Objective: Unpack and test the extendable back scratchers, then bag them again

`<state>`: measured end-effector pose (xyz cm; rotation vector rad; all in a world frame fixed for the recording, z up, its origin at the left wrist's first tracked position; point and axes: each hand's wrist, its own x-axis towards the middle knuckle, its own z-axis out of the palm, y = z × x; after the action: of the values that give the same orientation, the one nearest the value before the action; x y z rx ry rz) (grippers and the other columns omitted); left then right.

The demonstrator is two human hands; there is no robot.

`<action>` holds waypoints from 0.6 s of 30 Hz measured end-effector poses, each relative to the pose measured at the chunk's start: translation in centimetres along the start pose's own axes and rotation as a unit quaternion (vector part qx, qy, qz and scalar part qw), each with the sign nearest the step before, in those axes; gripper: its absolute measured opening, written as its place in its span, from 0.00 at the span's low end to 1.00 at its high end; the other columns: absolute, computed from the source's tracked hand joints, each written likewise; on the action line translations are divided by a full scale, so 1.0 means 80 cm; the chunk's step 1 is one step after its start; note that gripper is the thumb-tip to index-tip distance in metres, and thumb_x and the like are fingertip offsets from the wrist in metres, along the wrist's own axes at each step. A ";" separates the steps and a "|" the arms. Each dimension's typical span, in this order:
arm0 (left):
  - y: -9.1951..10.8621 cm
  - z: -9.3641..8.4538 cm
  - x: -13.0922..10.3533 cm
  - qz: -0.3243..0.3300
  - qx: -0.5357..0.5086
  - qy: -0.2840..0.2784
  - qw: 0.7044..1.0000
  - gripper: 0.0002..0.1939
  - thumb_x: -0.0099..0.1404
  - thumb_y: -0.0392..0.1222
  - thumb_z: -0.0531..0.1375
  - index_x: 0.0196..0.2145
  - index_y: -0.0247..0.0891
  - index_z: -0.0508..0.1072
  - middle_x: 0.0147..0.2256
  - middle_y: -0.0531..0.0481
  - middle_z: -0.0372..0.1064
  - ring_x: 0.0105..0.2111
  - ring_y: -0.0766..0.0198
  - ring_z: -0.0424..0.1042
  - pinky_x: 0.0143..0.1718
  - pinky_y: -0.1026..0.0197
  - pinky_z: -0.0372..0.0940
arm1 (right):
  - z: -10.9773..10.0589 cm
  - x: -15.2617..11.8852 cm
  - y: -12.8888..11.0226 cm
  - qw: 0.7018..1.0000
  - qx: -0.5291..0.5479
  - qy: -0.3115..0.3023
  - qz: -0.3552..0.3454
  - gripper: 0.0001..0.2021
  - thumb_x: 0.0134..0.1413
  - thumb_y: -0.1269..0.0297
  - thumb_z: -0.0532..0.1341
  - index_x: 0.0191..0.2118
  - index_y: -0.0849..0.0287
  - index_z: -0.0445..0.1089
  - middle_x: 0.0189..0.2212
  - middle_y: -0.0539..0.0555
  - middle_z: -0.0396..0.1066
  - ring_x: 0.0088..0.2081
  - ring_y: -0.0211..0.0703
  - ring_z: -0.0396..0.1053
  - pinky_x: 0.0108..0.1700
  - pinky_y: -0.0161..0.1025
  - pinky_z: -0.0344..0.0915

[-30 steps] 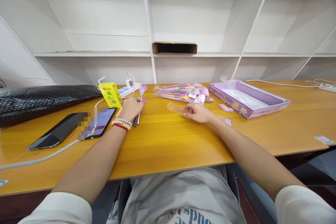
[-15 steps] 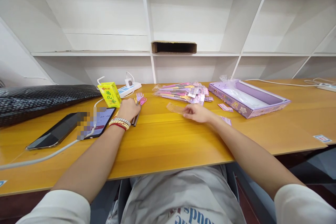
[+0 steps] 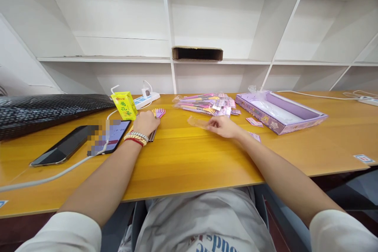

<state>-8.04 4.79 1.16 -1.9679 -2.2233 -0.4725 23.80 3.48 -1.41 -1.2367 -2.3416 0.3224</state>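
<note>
My left hand (image 3: 145, 123) is closed around a few small back scratchers (image 3: 160, 113) with purple and yellow hand-shaped heads; their dark metallic rods stick out below my fingers. On the right, my right hand (image 3: 222, 126) pinches the end of a clear plastic sleeve (image 3: 197, 122) lying low over the table. Just beyond that hand is a pile of bagged back scratchers (image 3: 201, 103) with pink labels. Two small pink cards lie to its right, one of them a loose card (image 3: 254, 122) near the box.
A purple open box (image 3: 298, 125) with clear plastic inside stands at the right. To the left are a yellow drink carton (image 3: 124, 105), a black phone (image 3: 63, 147), a second phone with a lit screen (image 3: 119, 136), a white cable (image 3: 59, 174) and a power strip (image 3: 150, 99). White shelving rises behind.
The back scratcher heads in my left hand have turned and bunched together, the pink one no longer showing separately. My right hand and the plastic sleeve stay almost still.
</note>
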 end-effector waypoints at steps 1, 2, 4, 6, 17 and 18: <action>0.003 -0.002 -0.001 0.009 0.019 0.007 1.000 0.21 0.58 0.50 0.51 0.35 0.29 0.73 0.35 0.29 0.71 0.38 0.43 0.70 0.35 0.51 0.62 | -0.001 0.000 0.000 1.000 -0.019 0.009 0.009 0.10 0.51 0.61 0.58 0.36 0.60 0.71 0.31 0.54 0.73 0.32 0.39 0.69 0.34 0.34 0.61; 0.006 -0.004 -0.003 0.025 0.042 0.015 0.999 0.20 0.58 0.50 0.51 0.35 0.30 0.73 0.35 0.30 0.71 0.38 0.43 0.70 0.35 0.51 0.62 | -0.002 0.000 0.001 0.999 -0.045 0.019 0.021 0.10 0.50 0.60 0.59 0.36 0.60 0.71 0.32 0.54 0.73 0.33 0.41 0.69 0.35 0.35 0.61; 0.018 -0.007 -0.009 0.085 0.057 0.025 0.994 0.19 0.59 0.49 0.50 0.36 0.33 0.73 0.36 0.35 0.72 0.38 0.46 0.70 0.37 0.53 0.62 | -0.005 0.000 0.003 0.993 -0.099 0.038 0.054 0.12 0.48 0.59 0.60 0.37 0.59 0.71 0.36 0.57 0.73 0.37 0.45 0.69 0.35 0.36 0.60; 0.035 -0.007 -0.020 0.168 0.028 0.022 0.985 0.19 0.60 0.50 0.50 0.39 0.36 0.73 0.38 0.40 0.71 0.39 0.51 0.70 0.40 0.55 0.62 | -0.007 0.000 0.006 0.988 -0.128 0.030 0.082 0.12 0.47 0.58 0.60 0.37 0.59 0.72 0.36 0.58 0.73 0.38 0.47 0.69 0.35 0.37 0.60; 0.081 0.016 -0.061 0.413 -0.067 -0.105 0.902 0.30 0.62 0.61 0.47 0.55 0.41 0.63 0.53 0.42 0.61 0.53 0.55 0.59 0.53 0.54 0.52 | 0.001 -0.002 -0.002 0.996 -0.031 -0.073 -0.048 0.15 0.46 0.57 0.61 0.39 0.60 0.72 0.35 0.54 0.72 0.33 0.41 0.67 0.36 0.35 0.61; 0.080 0.015 -0.060 0.411 -0.066 -0.115 0.902 0.30 0.62 0.61 0.46 0.54 0.42 0.64 0.52 0.42 0.62 0.52 0.55 0.59 0.53 0.53 0.52 | 0.001 -0.002 -0.002 0.995 -0.029 -0.077 -0.054 0.17 0.45 0.57 0.61 0.40 0.60 0.72 0.36 0.55 0.72 0.34 0.41 0.67 0.36 0.35 0.61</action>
<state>-0.98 1.26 -0.52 -2.8787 -1.2396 -0.2756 23.70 3.25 -1.43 -1.1419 -2.5552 0.3239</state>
